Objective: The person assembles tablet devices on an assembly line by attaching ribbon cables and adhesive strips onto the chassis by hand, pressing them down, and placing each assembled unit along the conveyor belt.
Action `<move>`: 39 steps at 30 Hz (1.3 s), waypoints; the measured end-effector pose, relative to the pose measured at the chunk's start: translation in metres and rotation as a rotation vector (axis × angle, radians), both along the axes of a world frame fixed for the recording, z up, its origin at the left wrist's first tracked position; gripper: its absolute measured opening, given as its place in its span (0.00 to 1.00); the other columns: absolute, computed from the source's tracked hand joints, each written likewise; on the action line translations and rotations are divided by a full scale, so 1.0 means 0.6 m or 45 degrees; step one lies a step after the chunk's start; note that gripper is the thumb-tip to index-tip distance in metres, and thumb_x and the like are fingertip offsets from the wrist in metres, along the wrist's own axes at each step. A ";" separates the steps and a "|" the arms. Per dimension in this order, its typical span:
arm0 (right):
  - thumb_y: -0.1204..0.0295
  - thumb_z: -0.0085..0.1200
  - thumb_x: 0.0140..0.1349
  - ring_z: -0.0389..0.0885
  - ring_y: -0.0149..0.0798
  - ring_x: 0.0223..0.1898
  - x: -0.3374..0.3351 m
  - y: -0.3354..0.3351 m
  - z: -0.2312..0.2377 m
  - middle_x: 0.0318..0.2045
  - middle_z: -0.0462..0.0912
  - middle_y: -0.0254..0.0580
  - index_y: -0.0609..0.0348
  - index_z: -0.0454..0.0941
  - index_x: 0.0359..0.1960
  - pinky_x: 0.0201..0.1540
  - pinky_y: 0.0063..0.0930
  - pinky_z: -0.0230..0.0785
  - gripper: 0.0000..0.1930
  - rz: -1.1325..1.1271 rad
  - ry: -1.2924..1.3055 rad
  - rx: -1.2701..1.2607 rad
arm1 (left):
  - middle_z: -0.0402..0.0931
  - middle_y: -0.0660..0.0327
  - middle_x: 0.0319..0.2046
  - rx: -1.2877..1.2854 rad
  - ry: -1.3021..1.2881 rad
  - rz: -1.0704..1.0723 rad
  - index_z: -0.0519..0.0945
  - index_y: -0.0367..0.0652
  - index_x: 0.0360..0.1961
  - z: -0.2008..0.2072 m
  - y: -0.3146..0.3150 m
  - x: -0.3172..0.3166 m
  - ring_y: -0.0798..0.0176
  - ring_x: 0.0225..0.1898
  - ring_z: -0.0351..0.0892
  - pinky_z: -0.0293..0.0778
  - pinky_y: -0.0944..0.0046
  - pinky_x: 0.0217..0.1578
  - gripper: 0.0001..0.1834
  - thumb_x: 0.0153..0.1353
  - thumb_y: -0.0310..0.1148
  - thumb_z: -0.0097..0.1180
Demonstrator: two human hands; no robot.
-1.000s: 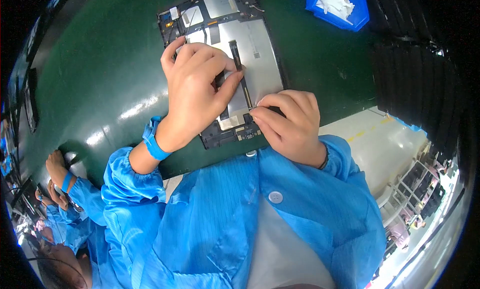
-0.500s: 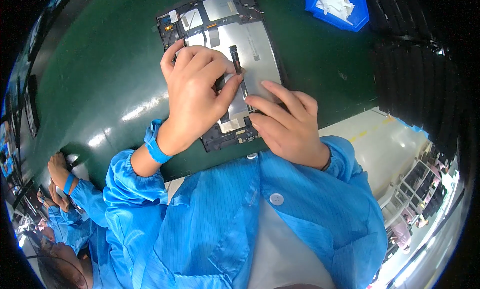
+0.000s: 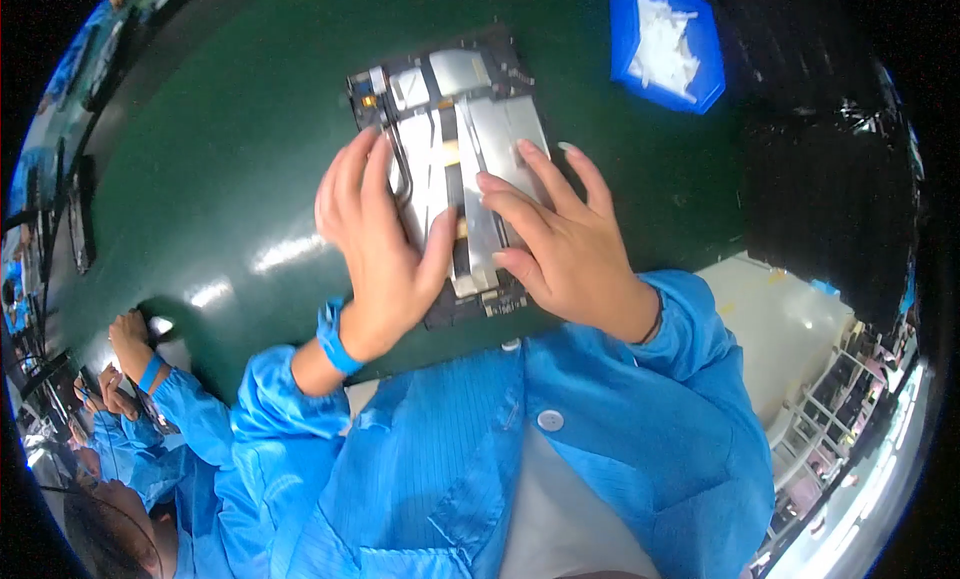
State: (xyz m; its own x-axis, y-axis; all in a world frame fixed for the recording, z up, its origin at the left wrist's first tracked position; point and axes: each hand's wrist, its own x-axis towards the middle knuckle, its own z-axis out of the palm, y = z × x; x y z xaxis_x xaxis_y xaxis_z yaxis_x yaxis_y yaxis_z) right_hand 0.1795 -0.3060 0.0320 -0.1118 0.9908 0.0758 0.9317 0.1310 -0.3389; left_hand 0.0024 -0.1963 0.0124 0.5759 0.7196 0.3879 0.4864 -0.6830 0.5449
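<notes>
An opened tablet-like device (image 3: 405,207) lies between my hands, with silver panels, a black frame and dark ribbon strips across it. My left hand (image 3: 378,241) rests along its left edge, fingers stretched and thumb apart at the middle of the panels. On the other side my right hand (image 3: 572,254) is spread over the right silver panel, fingertips touching it. A narrow dark strip (image 3: 474,147) runs lengthwise on the device, and the right fingers lie on or beside its lower part. Neither hand grips anything visible. Slight blur hides the finest details.
A blue bin (image 3: 622,49) with white scraps stands at the far right of the green table (image 3: 250,169). Black ribbed material (image 3: 810,179) lies beyond it at right. At the lower left, a co-worker's hand (image 3: 130,344) rests by the table; a white rack (image 3: 815,419) stands lower right.
My left thumb and fingers have let go of the narrow black strip, which now lies flatter on the device. Both hands have spread out, and the device appears lower in view.
</notes>
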 end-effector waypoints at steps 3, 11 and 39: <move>0.65 0.54 0.60 0.44 0.61 0.72 0.035 0.013 -0.010 0.70 0.50 0.63 0.64 0.55 0.67 0.71 0.51 0.38 0.35 -0.152 0.294 0.018 | 0.48 0.38 0.69 -0.082 0.208 0.100 0.59 0.30 0.66 -0.029 -0.023 -0.061 0.36 0.70 0.45 0.38 0.41 0.67 0.40 0.56 0.39 0.57; 0.67 0.42 0.69 0.38 0.48 0.75 0.012 0.006 -0.040 0.73 0.41 0.54 0.67 0.47 0.70 0.74 0.40 0.30 0.32 -0.269 1.601 0.109 | 0.48 0.44 0.71 -0.766 -0.113 -0.030 0.50 0.29 0.70 -0.001 -0.089 -0.075 0.49 0.72 0.47 0.44 0.52 0.67 0.38 0.65 0.34 0.50; 0.70 0.53 0.63 0.83 0.44 0.38 0.041 0.154 -0.061 0.34 0.85 0.41 0.57 0.82 0.34 0.40 0.36 0.74 0.07 0.210 0.762 0.212 | 0.72 0.52 0.54 0.512 -0.769 0.524 0.73 0.39 0.54 -0.020 0.375 0.106 0.49 0.61 0.63 0.54 0.51 0.63 0.23 0.55 0.21 0.52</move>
State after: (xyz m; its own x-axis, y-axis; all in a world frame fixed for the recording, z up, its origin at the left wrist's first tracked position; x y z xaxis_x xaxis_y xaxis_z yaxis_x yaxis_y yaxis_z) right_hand 0.2044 -0.2138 -0.0046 -0.1524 0.9338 0.3238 0.5510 0.3522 -0.7565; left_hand 0.0661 0.0287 0.0002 -0.0925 0.5675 0.8181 0.4425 -0.7126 0.5444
